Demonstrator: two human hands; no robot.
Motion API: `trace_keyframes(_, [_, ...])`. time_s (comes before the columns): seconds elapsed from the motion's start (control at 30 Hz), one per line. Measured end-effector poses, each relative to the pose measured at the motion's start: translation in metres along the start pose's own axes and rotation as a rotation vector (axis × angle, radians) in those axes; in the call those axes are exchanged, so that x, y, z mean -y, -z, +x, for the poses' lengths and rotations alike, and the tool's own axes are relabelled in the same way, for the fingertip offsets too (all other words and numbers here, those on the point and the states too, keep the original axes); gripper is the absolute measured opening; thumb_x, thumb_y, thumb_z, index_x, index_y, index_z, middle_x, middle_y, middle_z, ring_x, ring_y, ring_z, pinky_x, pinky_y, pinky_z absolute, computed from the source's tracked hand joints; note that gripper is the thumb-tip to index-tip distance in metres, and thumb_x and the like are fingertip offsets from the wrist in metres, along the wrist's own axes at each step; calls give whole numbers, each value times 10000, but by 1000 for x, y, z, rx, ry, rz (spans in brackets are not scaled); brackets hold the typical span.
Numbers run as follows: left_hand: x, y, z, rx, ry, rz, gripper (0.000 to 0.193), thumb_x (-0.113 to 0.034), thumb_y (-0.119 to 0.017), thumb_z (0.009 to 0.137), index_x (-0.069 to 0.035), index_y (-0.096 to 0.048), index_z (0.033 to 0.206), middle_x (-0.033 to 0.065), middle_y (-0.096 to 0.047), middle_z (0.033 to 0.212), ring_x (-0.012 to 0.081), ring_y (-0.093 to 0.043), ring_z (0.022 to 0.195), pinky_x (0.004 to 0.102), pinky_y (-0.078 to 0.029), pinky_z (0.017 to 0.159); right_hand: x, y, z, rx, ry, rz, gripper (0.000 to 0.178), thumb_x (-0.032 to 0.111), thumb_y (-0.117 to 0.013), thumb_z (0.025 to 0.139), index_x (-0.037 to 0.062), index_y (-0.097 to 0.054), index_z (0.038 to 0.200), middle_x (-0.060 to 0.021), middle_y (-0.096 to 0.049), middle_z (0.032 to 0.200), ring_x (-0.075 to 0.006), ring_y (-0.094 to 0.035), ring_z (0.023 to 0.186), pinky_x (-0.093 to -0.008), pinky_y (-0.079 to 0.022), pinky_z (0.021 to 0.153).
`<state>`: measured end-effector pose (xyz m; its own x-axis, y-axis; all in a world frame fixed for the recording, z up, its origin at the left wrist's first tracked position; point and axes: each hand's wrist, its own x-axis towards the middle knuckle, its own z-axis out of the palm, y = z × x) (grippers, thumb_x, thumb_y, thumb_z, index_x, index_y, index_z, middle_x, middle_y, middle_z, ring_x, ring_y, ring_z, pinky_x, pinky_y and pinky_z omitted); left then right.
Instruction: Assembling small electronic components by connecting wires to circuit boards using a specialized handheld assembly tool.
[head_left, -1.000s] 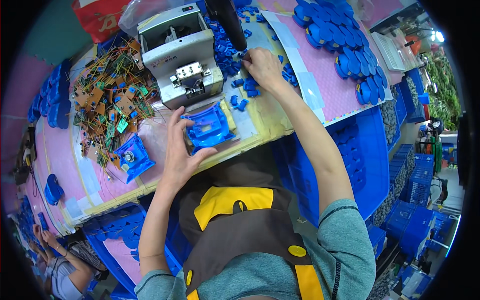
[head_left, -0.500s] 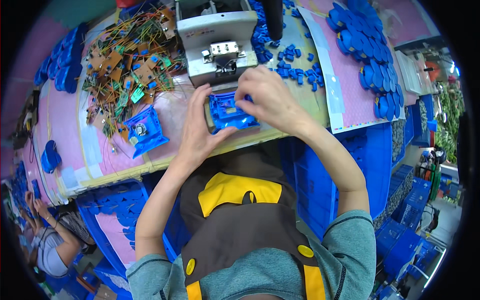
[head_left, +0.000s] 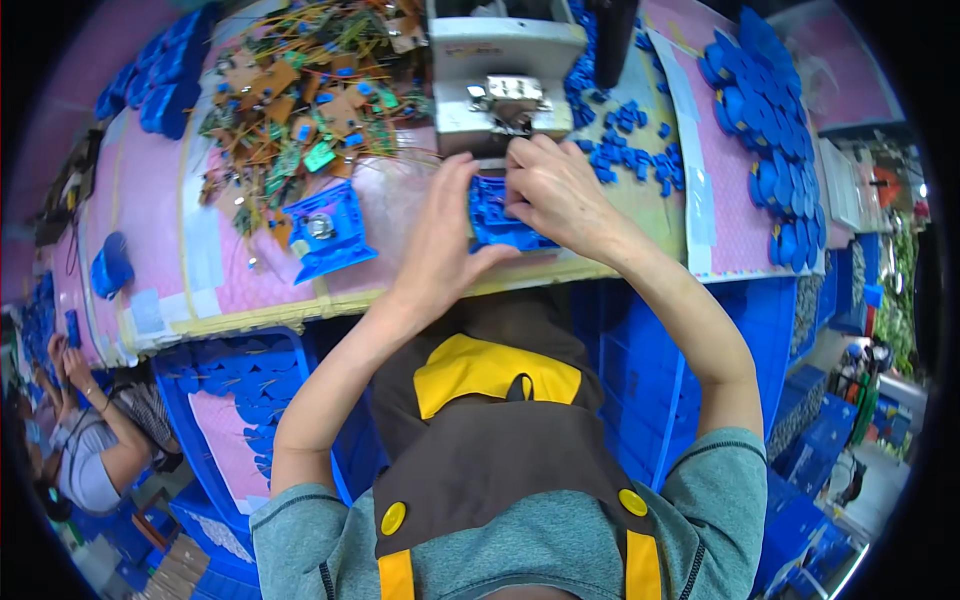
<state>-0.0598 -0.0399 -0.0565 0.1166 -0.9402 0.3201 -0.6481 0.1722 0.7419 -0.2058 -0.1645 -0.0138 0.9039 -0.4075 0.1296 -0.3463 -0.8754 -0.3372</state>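
Observation:
In front of me, an open blue plastic housing [head_left: 490,222] lies at the near edge of the bench, just below a white bench machine [head_left: 500,50] with a metal fixture. My left hand [head_left: 436,238] holds the housing at its left side, fingers along that side and thumb along the near edge. Over the housing's right part, my right hand [head_left: 562,195] is closed with its fingertips pressed down inside. What those fingertips pinch, if anything, is hidden. Left of my hands sits a second blue housing [head_left: 338,250] with a round silver part in it.
A tangled heap of circuit boards and wires [head_left: 285,120] covers the back left. Small blue pieces [head_left: 630,155] lie scattered right of the machine. Stacked blue shells [head_left: 775,150] stand farther right. Blue bins [head_left: 640,370] sit below the bench; another person's hand [head_left: 72,365] works at far left.
The whole view has shifted, so the bench things appear farther right and mostly higher. Both hands stay on the same housing, the right one still with its fingertips down in it.

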Motion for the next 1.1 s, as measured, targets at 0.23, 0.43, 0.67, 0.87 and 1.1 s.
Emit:
trace_keyframes(0.23, [12,96,26,-231,-12,196,327,-107,-741,781,-3,-611,1062,163,-625,1028,351,-605,965,396,-487,837,-2,5,-8,-54,15,69,116,115,-735,738,50,-644,766,-70,-561,914,-272,-528,919,-390,-411,793])
trace_keyframes(0.43, [81,168,65,-399,-30,644,302,-176,-735,802,-32,-631,1047,140,-587,1028,314,-592,966,402,-503,785,16,20,-5,-215,8,181,92,76,-707,787,20,-647,829,-100,-594,938,-289,-551,926,-377,-433,816])
trace_keyframes(0.67, [91,172,92,-209,34,994,353,-210,-711,827,-32,-626,1119,145,-579,1101,312,-598,967,387,-507,815,30,13,1,-216,55,220,86,62,-702,785,19,-650,839,-99,-600,946,-285,-558,932,-371,-441,820])
trace_keyframes(0.87, [69,217,84,-510,85,215,265,-220,-652,906,-11,-686,1065,84,-673,893,143,-620,748,289,-509,711,27,28,12,-228,-35,408,97,62,-704,805,3,-663,871,-108,-627,937,-255,-601,933,-338,-464,827])
trace_keyframes(1.1, [37,205,72,-317,131,-330,283,-209,-593,972,16,-624,1140,-4,-642,919,49,-569,746,206,-475,678,21,43,37,-338,-292,965,142,88,-620,928,-15,-666,1014,-39,-664,994,-78,-592,901,-218,-455,839])
